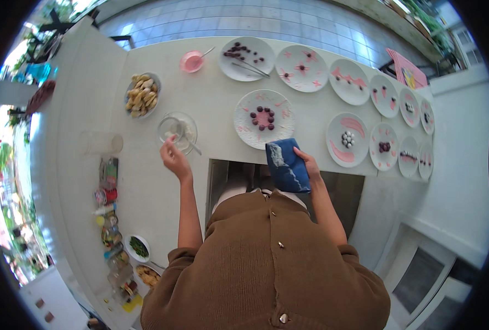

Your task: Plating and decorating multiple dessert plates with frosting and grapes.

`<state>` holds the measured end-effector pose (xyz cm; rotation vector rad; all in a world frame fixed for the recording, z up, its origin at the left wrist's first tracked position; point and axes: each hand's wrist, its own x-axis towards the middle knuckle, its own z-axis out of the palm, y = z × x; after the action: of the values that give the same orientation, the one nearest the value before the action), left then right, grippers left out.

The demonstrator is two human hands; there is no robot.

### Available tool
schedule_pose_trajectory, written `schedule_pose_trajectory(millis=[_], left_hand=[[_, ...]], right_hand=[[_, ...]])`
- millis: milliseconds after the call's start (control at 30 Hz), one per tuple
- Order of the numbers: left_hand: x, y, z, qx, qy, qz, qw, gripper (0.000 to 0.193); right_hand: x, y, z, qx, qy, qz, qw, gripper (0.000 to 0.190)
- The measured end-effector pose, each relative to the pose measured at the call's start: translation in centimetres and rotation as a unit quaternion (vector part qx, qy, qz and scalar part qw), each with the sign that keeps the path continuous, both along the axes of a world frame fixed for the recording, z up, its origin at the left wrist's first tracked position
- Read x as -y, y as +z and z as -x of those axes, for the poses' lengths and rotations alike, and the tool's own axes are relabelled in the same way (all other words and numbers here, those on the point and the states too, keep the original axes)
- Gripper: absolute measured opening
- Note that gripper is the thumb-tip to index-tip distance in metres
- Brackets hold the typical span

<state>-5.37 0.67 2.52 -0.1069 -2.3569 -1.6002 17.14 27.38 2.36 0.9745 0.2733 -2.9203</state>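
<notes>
My right hand (309,164) grips a folded blue cloth (288,167) with white powdery marks, at the table's front edge. My left hand (175,160) is raised at a small round strainer (171,128), its fingertips at the rim; whether they grip it cannot be told. Under the strainer is a glass bowl (191,119) of white powder with a spoon (194,145). A white plate (244,134) before me, its rim dusted white, bears a ring of dark berries around a pink centre and pink marks.
Decorated white plates (283,82) stand in two rows to the right. Tweezers lie on a berry plate (228,68). A pink bowl (188,62), a bowl of pale, lumpy pieces (142,95) and a clear jar (100,142) stand left; bottles and food dishes (147,256) line the left side.
</notes>
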Motion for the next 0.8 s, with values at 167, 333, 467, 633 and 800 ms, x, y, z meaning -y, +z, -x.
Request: schedule_pose_trajectory(millis=[167, 333, 467, 633, 800], left_hand=[[11.0, -3.7, -0.7, 0.251, 0.187, -0.103, 0.944, 0.028], [11.3, -1.7, -0.1, 0.446, -0.031, -0.255, 0.858, 0.043], [10.3, -1.7, 0.8, 0.440, -0.090, -0.300, 0.842, 0.046], [10.0, -2.9, 1.9, 0.423, -0.095, -0.246, 0.867, 0.042], [11.3, -3.9, 3.1, 0.395, -0.076, -0.202, 0.893, 0.035]], right_hand=[[1.5, 1.0, 4.7, -0.013, 0.096, -0.018, 0.995, 0.035], [1.8, 1.2, 4.6, -0.023, 0.147, -0.015, 0.989, 0.038], [1.7, 0.9, 2.9, 0.004, 0.137, -0.014, 0.990, 0.039], [1.1, 0.2, 0.7, -0.033, 0.107, -0.039, 0.993, 0.045], [0.7, 1.2, 0.4, -0.042, 0.111, -0.019, 0.993, 0.048]])
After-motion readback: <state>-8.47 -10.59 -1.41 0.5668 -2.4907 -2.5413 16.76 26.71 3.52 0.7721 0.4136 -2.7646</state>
